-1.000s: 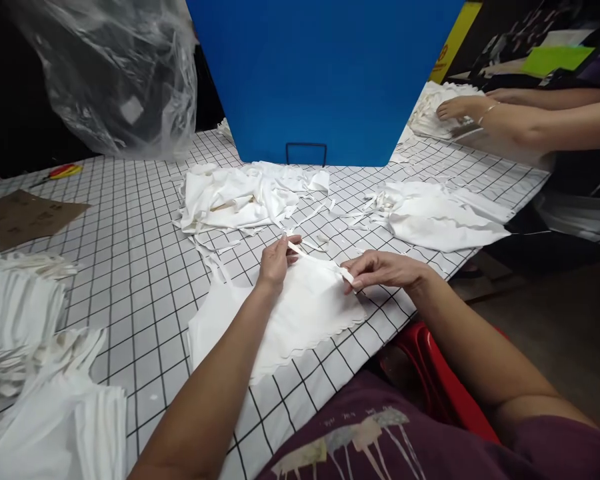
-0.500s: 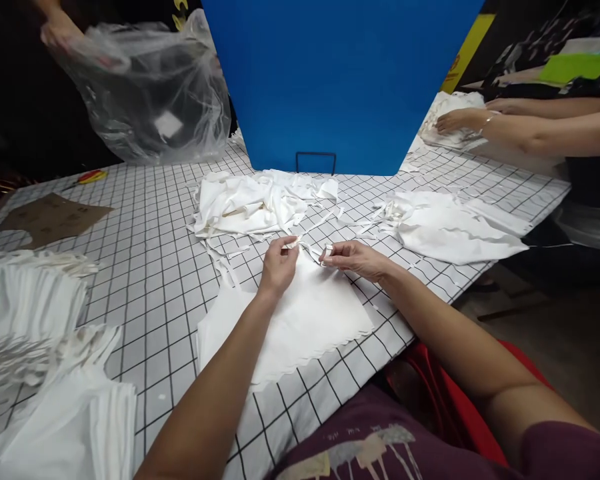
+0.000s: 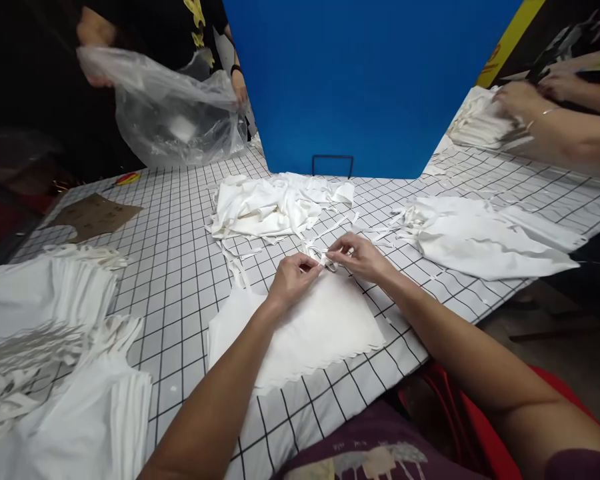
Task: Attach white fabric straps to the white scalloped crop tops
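near the front edge of the checked table (image 3: 175, 293), the white garment (image 3: 325, 327) lies flat, and the left hand (image 3: 291, 280) and right hand (image 3: 364, 259), well apart a second ago, have now drawn close at its top, fingers of both pinched nearly closed on a thin strap (image 3: 324, 257).

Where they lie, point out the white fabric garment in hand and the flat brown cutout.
White fabric garment in hand (image 3: 325, 323): head view, broad body's middle.
Flat brown cutout (image 3: 97, 216): head view, broad middle.

I observe a maroon shirt (image 3: 367, 421) with a short right sleeve (image 3: 583, 464); front print (image 3: 377, 460): grey and beige canopy shapes on pale stems.
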Available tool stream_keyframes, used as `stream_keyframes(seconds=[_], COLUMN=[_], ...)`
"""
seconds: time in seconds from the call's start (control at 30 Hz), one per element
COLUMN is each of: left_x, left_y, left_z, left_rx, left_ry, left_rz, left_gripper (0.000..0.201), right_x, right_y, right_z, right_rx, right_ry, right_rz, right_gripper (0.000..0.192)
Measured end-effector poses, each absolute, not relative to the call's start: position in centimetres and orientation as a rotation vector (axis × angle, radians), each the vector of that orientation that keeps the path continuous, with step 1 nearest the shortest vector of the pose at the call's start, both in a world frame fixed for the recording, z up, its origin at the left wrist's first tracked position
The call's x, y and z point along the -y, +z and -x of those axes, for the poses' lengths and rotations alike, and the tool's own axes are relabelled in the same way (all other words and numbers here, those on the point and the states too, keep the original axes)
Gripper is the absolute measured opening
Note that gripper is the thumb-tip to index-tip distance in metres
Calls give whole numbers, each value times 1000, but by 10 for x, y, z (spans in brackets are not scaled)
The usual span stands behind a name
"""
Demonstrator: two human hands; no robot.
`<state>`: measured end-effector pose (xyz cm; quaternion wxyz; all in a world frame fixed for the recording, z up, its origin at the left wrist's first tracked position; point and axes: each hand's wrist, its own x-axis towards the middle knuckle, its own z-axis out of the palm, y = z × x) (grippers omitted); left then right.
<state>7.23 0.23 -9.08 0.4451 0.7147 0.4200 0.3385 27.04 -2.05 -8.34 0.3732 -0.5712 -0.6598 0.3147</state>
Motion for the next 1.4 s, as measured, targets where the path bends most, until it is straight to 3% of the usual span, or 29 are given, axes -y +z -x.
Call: stream_keyframes(seconds=[0.1, 0.23, 0.47, 0.63, 0.73, 1.0, 1.4], left_x=[1, 2, 6, 17, 26, 34, 34], left_y=[-87, -84, -75, -80, -88, -104, -99], left_z=[-73, -71, -66, -61, -57, -60, -64], left_rx=[-1054, -1107, -1226, -1245, -1294, -1323, -1379], left_ry=[826, 751, 539, 422, 335, 481, 472], left_rz=[-1971, -2110, -2126, -2230, -2239, -2056, -1997], left_gripper=[13, 15, 14, 7, 19, 12, 21], right_x=[20, 15, 9, 13, 15, 18, 20], right_y=[-73, -79, -100, -100, -101, -103, -104], right_z=[-267, -263, -270, -270, -267, -263, -255], right_rx=[2004, 2242, 2248, 2259, 2268, 2297, 2346], right_ry=[503, 673, 569, 666, 770, 840, 787], right_rz=[1307, 1140, 1075, 1049, 1055, 1037, 928], right_gripper=[35, 34, 27, 20, 19, 18, 18])
